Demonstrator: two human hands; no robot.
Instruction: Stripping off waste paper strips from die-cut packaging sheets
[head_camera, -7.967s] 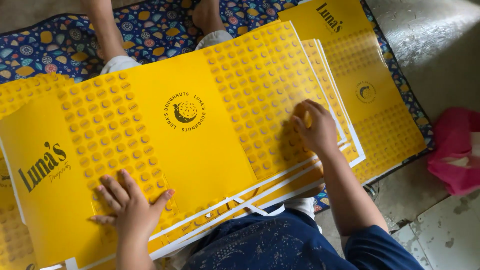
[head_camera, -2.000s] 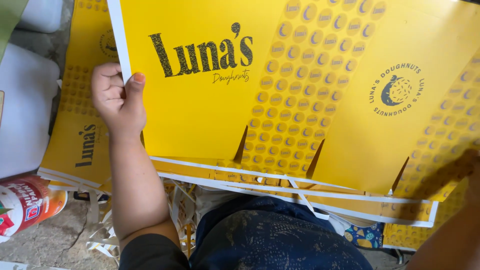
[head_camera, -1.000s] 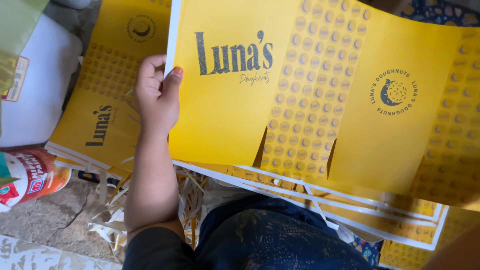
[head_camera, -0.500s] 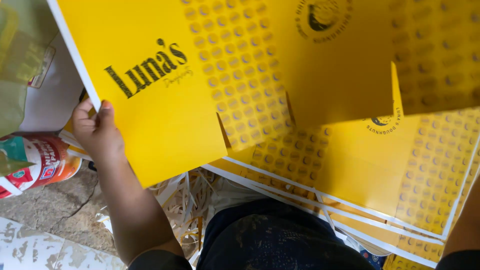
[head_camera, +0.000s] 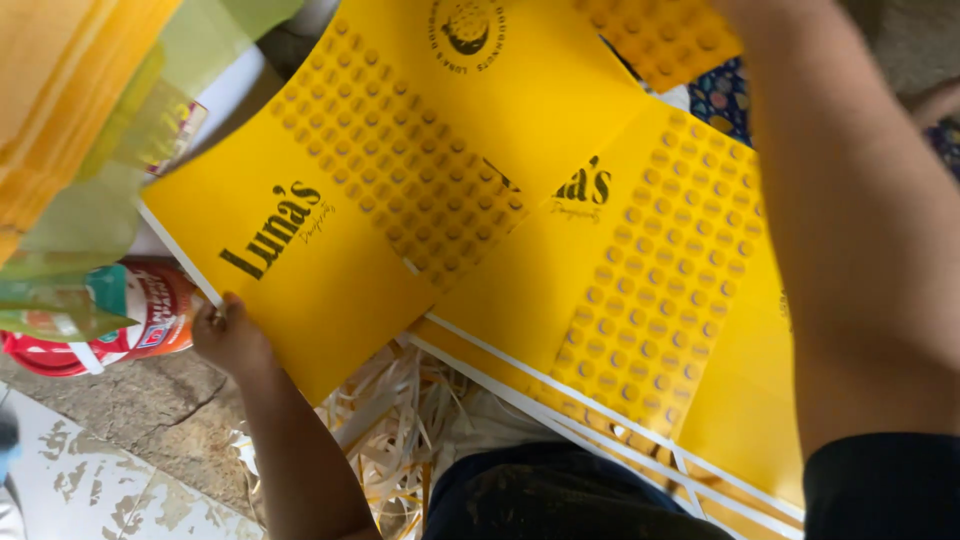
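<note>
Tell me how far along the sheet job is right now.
Done: paper trimmings lie on the floor below the lap. In hand: the left hand grips the edge of the top yellow sheet, lifted off the stack; the right arm reaches up out of frame. Left: several sheets remain stacked on the lap.

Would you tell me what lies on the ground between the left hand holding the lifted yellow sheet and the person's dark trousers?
In the head view, a heap of pale paper strips lies between the left hand and the dark trousers, under the yellow sheet.
</note>
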